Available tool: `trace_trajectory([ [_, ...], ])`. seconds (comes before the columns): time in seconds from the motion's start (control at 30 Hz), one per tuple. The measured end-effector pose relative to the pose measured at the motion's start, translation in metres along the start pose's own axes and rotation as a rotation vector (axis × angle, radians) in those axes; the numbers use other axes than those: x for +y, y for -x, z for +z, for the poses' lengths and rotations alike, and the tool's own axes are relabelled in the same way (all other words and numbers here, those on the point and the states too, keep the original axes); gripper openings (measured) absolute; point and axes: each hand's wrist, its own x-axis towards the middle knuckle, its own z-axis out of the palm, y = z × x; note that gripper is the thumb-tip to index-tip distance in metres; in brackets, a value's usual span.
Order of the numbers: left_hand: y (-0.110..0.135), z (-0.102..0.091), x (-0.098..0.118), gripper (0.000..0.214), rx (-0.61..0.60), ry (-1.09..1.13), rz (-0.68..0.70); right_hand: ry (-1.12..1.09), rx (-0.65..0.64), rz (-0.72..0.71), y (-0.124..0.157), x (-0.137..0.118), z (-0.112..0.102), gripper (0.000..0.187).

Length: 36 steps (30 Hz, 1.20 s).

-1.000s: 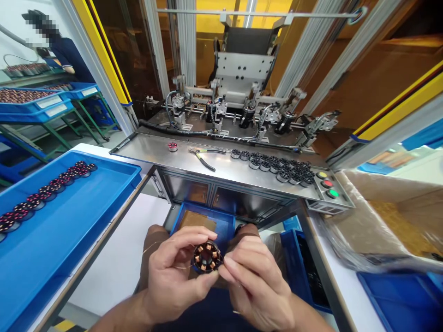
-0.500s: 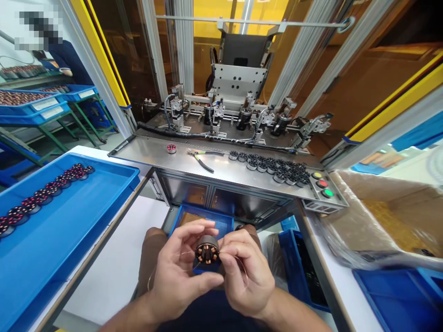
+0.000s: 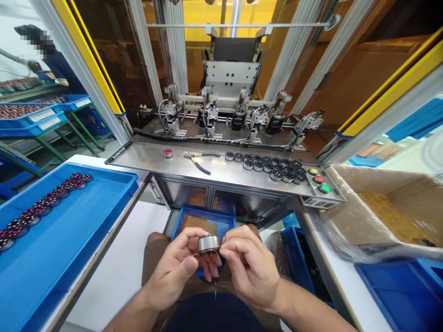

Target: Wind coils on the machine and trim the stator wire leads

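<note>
- Stator, a short cylinder with a smooth grey metal wall and dark slotted rim, held side-on between the two hands.
- Left hand: half curled, its fingers supporting the stator from the left and behind, thumb nearby.
- Right hand: thumb and forefinger pinching a fine wire at the stator's right edge.
- Beyond both hands: pliers on the steel worktop.
</note>
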Motion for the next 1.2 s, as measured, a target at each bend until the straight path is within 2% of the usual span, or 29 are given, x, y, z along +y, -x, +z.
trace_trajectory([
  [0.17,0.001,-0.002,0.006,0.030,-0.005,-0.014,0.058,-0.028,0.024,0.056,-0.003,-0.001,0.000,0.014],
  [0.3,0.004,-0.001,0.007,0.027,0.044,-0.045,0.134,-0.087,0.027,0.096,-0.004,0.000,0.000,0.013],
  [0.37,0.004,0.002,0.006,0.032,0.095,-0.020,0.158,-0.110,0.004,0.088,-0.004,0.001,-0.001,0.013],
  [0.47,0.000,0.005,0.005,0.053,0.179,0.019,0.163,-0.106,-0.064,0.015,-0.005,0.002,-0.005,0.014],
  [0.53,-0.004,0.006,0.005,0.065,0.191,0.037,0.068,-0.066,-0.099,-0.066,-0.007,0.003,-0.009,0.014],
  [0.6,-0.006,0.004,0.003,0.064,0.092,0.075,-0.115,-0.016,-0.108,-0.139,-0.009,0.004,-0.012,0.013],
  [0.67,-0.006,0.003,0.000,0.051,-0.036,0.122,-0.236,0.020,-0.104,-0.184,-0.011,0.004,-0.015,0.012],
  [0.7,-0.006,0.003,-0.002,0.043,-0.070,0.140,-0.243,0.030,-0.103,-0.198,-0.011,0.004,-0.016,0.012],
  [0.77,-0.005,0.005,-0.003,0.030,-0.059,0.152,-0.188,0.044,-0.098,-0.199,-0.010,0.004,-0.017,0.013],
  [0.9,-0.004,0.012,-0.003,0.025,0.043,0.086,-0.041,0.041,-0.053,-0.063,-0.007,0.002,-0.014,0.012],
  [1.0,-0.002,0.015,-0.005,0.025,0.173,-0.118,0.153,-0.076,-0.015,0.112,-0.004,0.000,-0.008,0.014],
  [1.1,0.000,0.014,-0.008,0.044,0.260,-0.400,0.365,-0.251,-0.013,0.320,0.001,0.000,-0.001,0.023],
  [1.2,0.001,0.012,-0.007,0.061,0.251,-0.569,0.457,-0.488,-0.026,0.527,0.008,0.004,0.006,0.029],
])
